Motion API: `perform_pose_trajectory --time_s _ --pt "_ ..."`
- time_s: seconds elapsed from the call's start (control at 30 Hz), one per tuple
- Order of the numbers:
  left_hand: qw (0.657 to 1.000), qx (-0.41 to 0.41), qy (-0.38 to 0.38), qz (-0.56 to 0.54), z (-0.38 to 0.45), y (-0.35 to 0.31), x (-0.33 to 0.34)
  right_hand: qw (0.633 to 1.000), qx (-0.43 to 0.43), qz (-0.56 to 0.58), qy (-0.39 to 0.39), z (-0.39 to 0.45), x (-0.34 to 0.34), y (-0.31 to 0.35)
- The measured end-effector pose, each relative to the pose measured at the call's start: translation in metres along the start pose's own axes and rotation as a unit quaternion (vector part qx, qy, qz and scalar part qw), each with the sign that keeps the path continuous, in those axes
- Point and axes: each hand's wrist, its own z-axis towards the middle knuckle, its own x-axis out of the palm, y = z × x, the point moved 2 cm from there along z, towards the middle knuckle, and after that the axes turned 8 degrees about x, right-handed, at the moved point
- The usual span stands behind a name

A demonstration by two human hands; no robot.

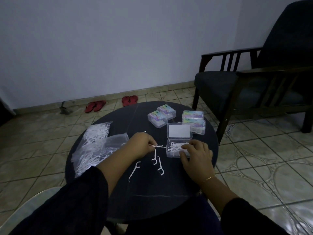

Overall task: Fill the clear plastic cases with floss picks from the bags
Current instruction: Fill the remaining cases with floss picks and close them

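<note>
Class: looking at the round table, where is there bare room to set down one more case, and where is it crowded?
Bare: the near edge of the round table, below the loose floss picks, and the far-left top between the bags and closed cases. Crowded: the middle, around both hands and the open case.

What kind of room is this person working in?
Most likely a room in a home, not a workshop: a cushioned wooden armchair, red sandals left by the wall, a patterned tile floor, and a small round dark table.
</note>
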Motion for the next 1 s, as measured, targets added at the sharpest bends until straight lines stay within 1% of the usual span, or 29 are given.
perform_pose_trajectory --time_s 0.13,0.33,0.4,0.47,0.63,0.73,0.9,1.0 --pt "0.999 0.024 0.007 0.029 0.010 -0.013 -0.010 1.000 0.015 0.024 -0.008 0.001 0.001 -0.001" --pt "0.999 0.023 0.038 0.018 0.022 -0.026 -0.025 0.999 0.027 0.039 -0.006 0.003 0.001 -0.003" --pt "0.999 0.027 0.030 0.023 0.025 -0.030 -0.033 0.999 0.026 0.043 -0.004 0.003 0.002 -0.003" --pt "0.999 0.036 0.012 -0.001 0.030 -0.034 -0.035 0.998 0.023 0.051 -0.002 0.004 0.003 -0.003" --pt "0.995 0.089 0.015 -0.034 0.040 -0.051 -0.006 0.997 0.026 0.067 0.007 0.003 0.000 -0.003" --pt "0.993 0.110 0.014 -0.046 0.045 -0.061 0.014 0.994 0.041 0.095 0.023 0.004 -0.004 -0.002" --pt "0.991 0.116 -0.034 -0.066 0.044 -0.056 0.030 0.989 0.062 0.128 0.029 0.004 -0.005 -0.002" --pt "0.986 0.121 -0.075 -0.087 0.038 -0.044 0.029 0.992 0.062 0.107 0.029 0.004 -0.004 -0.001"
